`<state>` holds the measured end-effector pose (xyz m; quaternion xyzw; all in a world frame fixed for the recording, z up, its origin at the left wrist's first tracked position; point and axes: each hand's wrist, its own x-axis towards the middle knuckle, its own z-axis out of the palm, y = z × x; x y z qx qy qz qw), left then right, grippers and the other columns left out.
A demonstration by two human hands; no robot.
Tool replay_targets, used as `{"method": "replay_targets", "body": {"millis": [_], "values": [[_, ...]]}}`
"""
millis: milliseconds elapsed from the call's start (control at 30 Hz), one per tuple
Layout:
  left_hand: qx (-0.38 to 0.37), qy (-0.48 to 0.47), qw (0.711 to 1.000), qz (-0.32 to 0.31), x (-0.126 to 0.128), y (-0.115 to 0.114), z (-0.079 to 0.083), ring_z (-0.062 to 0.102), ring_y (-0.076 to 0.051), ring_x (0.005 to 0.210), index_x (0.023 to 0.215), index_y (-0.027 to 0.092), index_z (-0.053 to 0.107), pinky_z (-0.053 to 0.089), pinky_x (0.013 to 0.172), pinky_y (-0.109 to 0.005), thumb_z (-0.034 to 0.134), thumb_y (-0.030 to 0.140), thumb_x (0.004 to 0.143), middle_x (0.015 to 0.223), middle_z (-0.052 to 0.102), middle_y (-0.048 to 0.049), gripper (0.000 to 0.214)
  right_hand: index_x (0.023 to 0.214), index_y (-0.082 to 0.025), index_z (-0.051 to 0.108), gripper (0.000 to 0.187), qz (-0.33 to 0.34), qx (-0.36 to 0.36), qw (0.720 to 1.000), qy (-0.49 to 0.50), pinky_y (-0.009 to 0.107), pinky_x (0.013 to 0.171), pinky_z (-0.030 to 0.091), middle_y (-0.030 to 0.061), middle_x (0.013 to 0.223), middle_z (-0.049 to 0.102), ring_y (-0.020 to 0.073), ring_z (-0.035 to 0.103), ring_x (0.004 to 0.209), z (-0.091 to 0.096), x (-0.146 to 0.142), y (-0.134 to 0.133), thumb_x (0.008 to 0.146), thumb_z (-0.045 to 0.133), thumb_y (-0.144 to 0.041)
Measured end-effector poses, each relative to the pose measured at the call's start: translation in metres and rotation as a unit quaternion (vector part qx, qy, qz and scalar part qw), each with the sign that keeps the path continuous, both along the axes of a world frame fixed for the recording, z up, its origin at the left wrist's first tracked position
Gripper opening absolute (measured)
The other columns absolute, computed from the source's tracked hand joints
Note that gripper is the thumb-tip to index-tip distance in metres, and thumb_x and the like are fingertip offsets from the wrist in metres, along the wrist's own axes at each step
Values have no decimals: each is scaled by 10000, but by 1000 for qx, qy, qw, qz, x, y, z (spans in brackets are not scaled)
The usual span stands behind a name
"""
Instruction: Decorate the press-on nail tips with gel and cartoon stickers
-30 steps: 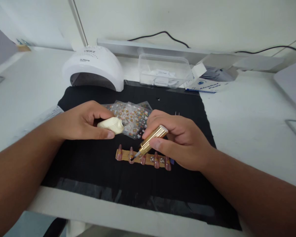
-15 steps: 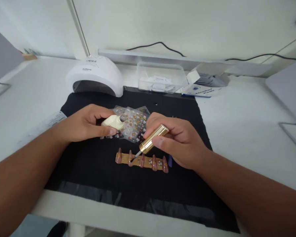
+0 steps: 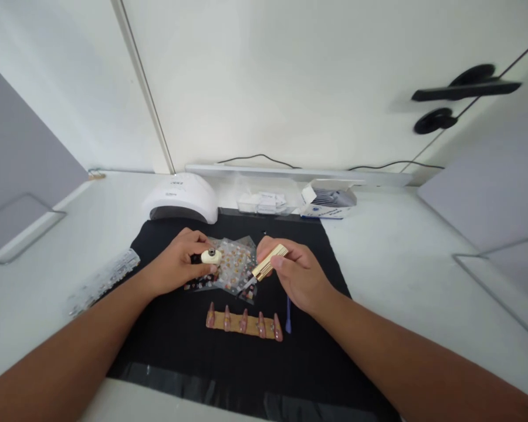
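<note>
My left hand [image 3: 182,261] is closed around a cream nail polish bottle [image 3: 210,257], its open neck showing. Between the thumb and fingers of my right hand [image 3: 297,272] is the gold-capped nail polish brush [image 3: 270,262], its bristles pointing down and left over the sticker sheets. Below both hands, several pinkish false nails [image 3: 244,320] stand in a row on a tan strip [image 3: 235,323]; the brush is apart from them. Clear nail sticker sheets [image 3: 233,264] lie fanned out between my hands. Close to the right hand is a purple stick-like tool [image 3: 288,319], partly hidden.
A white nail lamp [image 3: 182,196] stands at the back left of the black mat [image 3: 167,357]. Behind the mat are a clear plastic box [image 3: 246,202] and an open carton of sachets [image 3: 328,202]. More sheets [image 3: 110,278] lie at the left. A door handle [image 3: 466,88] is above right.
The brush has lifted off the second nail from the left and moved up, away from the row. The bottle has turned more upright. My view has tilted upward.
</note>
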<state>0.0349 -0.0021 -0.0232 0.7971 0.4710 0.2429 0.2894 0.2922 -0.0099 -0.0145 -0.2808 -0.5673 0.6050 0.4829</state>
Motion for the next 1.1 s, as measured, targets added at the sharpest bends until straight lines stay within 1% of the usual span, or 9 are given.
{"method": "replay_targets", "body": {"millis": [200, 467, 600, 700, 767, 900, 967, 1033, 1100], "values": [[17, 91, 995, 23, 5, 3, -7, 508, -255, 996, 880, 249, 777, 380, 926, -417, 752, 419, 820, 959, 633, -38, 183, 741, -177, 725, 292, -18, 14, 1000, -8, 280, 569, 422, 15, 654, 645, 129, 528, 563, -2, 3, 6, 770, 740, -467], [13, 171, 983, 65, 12, 3, -4, 528, -292, 1063, 1028, 263, 776, 374, 930, -456, 743, 466, 825, 1050, 672, -65, 289, 717, -171, 726, 196, -53, 27, 998, -15, 295, 593, 436, 17, 638, 655, 144, 539, 582, 3, 10, 12, 766, 706, -360], [13, 205, 974, 94, 13, -3, 8, 538, -324, 1135, 1285, 298, 674, 390, 970, -476, 789, 475, 754, 1125, 685, -74, 572, 716, -173, 727, 195, -68, 26, 997, -5, 302, 588, 442, 30, 653, 668, 155, 545, 595, 5, 12, 15, 755, 722, -364], [23, 237, 962, 137, 5, -16, 27, 536, -375, 1170, 1295, 253, 667, 395, 984, -530, 771, 452, 746, 1167, 687, -114, 593, 719, -178, 727, 206, -85, 24, 996, 5, 304, 591, 433, 31, 654, 665, 155, 539, 595, 4, 15, 18, 755, 728, -381], [35, 257, 952, 164, -8, -26, 44, 540, -395, 1172, 1250, 226, 691, 394, 994, -561, 739, 435, 767, 1172, 694, -136, 528, 726, -180, 731, 218, -95, 21, 995, 12, 306, 595, 432, 31, 648, 658, 156, 538, 595, 4, 17, 20, 752, 730, -396], [56, 282, 936, 200, -55, -26, 81, 571, -339, 1166, 1212, 217, 693, 460, 998, -470, 662, 474, 842, 1142, 720, -107, 451, 724, -182, 739, 234, -107, 11, 994, 26, 304, 602, 433, 24, 644, 642, 152, 530, 595, 5, 18, 23, 723, 741, -416], [52, 303, 923, 231, -84, -11, 97, 622, -307, 1095, 1222, 204, 676, 507, 951, -425, 625, 489, 887, 1124, 719, -99, 443, 721, -184, 742, 237, -107, 6, 994, 30, 303, 596, 427, 27, 650, 644, 152, 526, 594, 6, 18, 23, 717, 740, -420], [37, 333, 903, 269, -112, 15, 110, 673, -264, 963, 1215, 169, 661, 555, 859, -392, 603, 461, 931, 1118, 707, -107, 411, 715, -184, 739, 237, -105, 2, 994, 29, 307, 590, 423, 30, 649, 640, 158, 526, 596, 6, 18, 21, 719, 740, -421], [31, 370, 877, 304, -135, 46, 118, 674, -234, 976, 1212, 151, 639, 564, 885, -408, 602, 397, 965, 1153, 683, -102, 350, 703, -184, 734, 240, -104, 0, 994, 28, 306, 588, 417, 30, 646, 628, 158, 519, 596, 7, 19, 20, 726, 745, -422]]}}
